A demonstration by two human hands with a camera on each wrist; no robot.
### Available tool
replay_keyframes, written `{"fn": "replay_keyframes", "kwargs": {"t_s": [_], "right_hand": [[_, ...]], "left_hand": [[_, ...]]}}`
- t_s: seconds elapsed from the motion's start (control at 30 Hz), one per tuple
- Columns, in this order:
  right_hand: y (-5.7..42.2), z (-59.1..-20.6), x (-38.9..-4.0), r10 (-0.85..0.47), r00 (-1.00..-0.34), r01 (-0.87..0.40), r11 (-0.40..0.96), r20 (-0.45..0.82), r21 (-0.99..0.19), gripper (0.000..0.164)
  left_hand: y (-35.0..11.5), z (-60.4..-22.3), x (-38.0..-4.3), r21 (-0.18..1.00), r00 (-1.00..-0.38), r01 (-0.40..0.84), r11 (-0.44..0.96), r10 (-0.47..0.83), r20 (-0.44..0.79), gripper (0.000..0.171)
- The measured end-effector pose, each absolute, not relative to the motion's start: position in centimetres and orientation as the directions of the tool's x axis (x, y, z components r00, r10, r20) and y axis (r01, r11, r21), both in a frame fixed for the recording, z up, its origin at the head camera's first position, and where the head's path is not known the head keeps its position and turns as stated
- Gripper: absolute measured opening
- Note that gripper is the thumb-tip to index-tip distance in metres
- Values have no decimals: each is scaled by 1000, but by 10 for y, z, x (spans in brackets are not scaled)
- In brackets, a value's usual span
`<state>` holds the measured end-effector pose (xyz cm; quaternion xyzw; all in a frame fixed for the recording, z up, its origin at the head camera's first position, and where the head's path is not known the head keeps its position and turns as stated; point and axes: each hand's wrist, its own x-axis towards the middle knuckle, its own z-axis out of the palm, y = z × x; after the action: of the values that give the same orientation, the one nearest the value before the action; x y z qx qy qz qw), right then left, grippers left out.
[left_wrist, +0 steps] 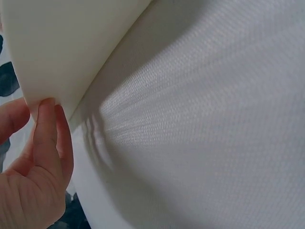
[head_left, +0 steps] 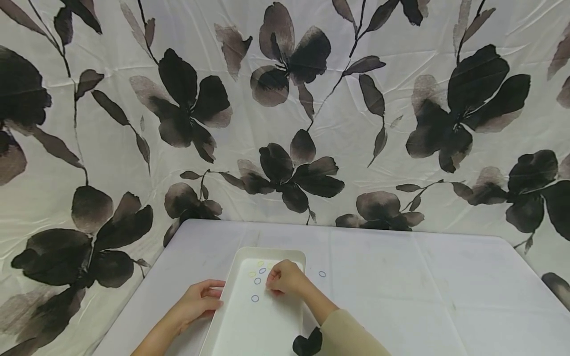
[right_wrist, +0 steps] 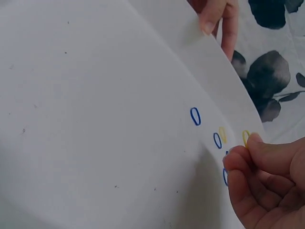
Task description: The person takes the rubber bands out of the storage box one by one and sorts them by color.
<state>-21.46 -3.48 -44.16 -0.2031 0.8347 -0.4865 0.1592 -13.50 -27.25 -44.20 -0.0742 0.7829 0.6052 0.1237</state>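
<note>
A white tray [head_left: 249,326] lies lengthwise on the table. My left hand [head_left: 198,304] holds its left rim, with a fingertip at the top of the rim and other fingers along the outer wall in the left wrist view. Over the tray's far end, my right hand [head_left: 285,277] pinches a small yellow ring [right_wrist: 246,137] between thumb and fingertips. Several thin rings lie in the tray near it: a blue ring [head_left: 255,298] closest to me, a second blue ring [head_left: 257,281] and a yellow ring [head_left: 252,274] among them. The right fingers partly hide others in the right wrist view.
One blue ring [head_left: 322,274] lies on the white-covered table [head_left: 401,296], right of the tray. Below the right forearm is a black shape [head_left: 308,342]. A white curtain [head_left: 378,163] with dark flowers hangs behind the table.
</note>
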Motion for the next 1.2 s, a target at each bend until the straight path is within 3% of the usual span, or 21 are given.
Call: {"fn": "replay_keyframes", "kwargs": {"t_s": [0.57,1.2], "right_hand": [[-14,-430,-217,-533,-841,-107,340,-98,-934,6],[27,-426,-214,-513,-853,-94,330,-95,-939,5]], "left_hand": [[-272,-445,-135,929,-954,-284,236,30,-300,55],[-274,-446,-133,937,-958,-264,230,54,-283,55]]}}
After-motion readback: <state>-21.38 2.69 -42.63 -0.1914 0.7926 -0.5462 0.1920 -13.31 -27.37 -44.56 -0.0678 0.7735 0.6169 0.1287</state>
